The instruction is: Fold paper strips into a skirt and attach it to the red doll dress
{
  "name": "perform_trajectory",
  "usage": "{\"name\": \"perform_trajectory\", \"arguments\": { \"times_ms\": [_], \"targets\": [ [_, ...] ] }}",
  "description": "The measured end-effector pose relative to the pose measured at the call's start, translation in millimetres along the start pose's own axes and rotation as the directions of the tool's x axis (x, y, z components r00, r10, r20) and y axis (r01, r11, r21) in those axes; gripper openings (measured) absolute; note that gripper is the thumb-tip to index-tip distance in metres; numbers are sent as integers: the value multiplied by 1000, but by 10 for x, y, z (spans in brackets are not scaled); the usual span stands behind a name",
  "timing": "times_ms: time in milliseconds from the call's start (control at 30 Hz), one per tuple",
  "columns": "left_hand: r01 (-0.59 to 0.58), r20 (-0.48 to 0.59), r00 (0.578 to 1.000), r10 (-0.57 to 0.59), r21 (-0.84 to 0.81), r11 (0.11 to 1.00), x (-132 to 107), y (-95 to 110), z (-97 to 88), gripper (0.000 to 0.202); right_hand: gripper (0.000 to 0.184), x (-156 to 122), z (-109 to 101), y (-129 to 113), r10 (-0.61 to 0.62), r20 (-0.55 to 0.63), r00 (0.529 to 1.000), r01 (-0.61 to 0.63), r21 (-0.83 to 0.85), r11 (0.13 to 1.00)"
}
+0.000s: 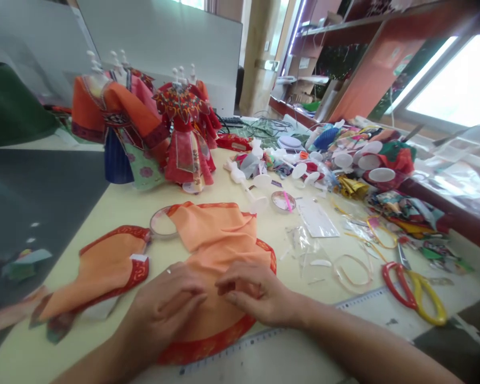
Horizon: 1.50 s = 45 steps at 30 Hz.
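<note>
Far left, a dark green cloth (12, 106) heaped at the table's edge, above a dark flat mat (36, 213). Next along, on the pale yellow tabletop (120, 197), a loose orange garment piece (100, 272) edged in patterned red trim, lying flat beside a clear tape roll (160, 223). Behind, two miniature costumes on white stands: an orange-and-blue outfit (120, 122) and, just beside it, a red embroidered dress (186, 138).

At centre, a large orange cloth (212, 229) with a red patterned border (204, 346), directly under both hands. Left hand (164, 309) open and resting on the cloth, fingers loosely spread. Right hand (256, 293) on the same cloth, near the left, fingers curled downward; pinch or mere touch impossible to tell. A long ruler (360, 300) running under the cloth's lower edge, its markings too small to read.

Further right, white plastic stands (244, 181), a small round container (283, 201), a white card (318, 218) with no legible writing, a clear plastic bag (308, 250) and a thin ribbon loop (352, 269). Beyond them, red-and-yellow scissors (412, 296) lying open, a pile of colourful fabric scraps (408, 213), and a bright window (452, 80) at far right.
</note>
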<state>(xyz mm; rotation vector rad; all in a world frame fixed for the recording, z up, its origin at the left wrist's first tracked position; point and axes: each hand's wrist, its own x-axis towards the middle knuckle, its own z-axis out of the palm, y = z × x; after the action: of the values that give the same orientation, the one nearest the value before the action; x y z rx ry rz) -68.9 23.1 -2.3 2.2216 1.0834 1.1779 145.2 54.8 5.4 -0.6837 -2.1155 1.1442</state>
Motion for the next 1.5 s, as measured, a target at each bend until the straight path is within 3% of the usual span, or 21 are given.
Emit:
{"name": "perform_trajectory", "arguments": {
  "times_ms": [233,433,533,667,800,933,1000,1167,1233,1300,1367,1433,1500],
  "targets": [
    [-144,14,990,143,87,986,-53,17,76,19,17,-9,119,14,-2,-2,1000,2,47,999],
    [-76,34,997,74,39,996,-67,47,110,14,16,-32,181,39,65,-29,997,-62,85,994],
    [-19,-5,1000,20,25,999,-48,88,119,10,14,-37,182,36,99,-21,995,-96,116,989],
    [-42,2,999,42,66,997,-54,78,110,9,15,-20,171,23,137,-16,990,-131,204,970],
    [-158,22,987,157,135,978,-76,45,106,18,24,-6,177,8,271,19,962,-257,382,887],
    [-232,-60,966,252,232,945,-87,50,118,18,31,-17,199,8,411,128,902,-404,584,704],
    [-267,-52,955,292,278,923,-113,33,118,20,33,-22,201,11,444,155,882,-434,631,642],
    [-296,49,954,297,328,897,-212,-33,117,33,35,-20,197,34,453,167,876,-440,662,607],
    [-310,36,948,316,324,894,-216,-18,124,35,32,-15,198,47,442,162,882,-428,665,612],
    [-319,-16,938,345,345,883,-191,18,125,33,25,-5,174,47,409,143,901,-401,635,660],
    [-298,-73,933,351,386,873,-154,48,110,29,16,8,85,27,351,84,933,-340,532,776],
    [-275,-78,939,334,410,869,-125,49,83,25,9,8,-97,3,276,-45,960,-251,293,923],
    [-271,-50,947,317,404,874,-118,17,62,26,9,-27,-356,10,174,-238,956,-203,-100,974]
  ]
}}
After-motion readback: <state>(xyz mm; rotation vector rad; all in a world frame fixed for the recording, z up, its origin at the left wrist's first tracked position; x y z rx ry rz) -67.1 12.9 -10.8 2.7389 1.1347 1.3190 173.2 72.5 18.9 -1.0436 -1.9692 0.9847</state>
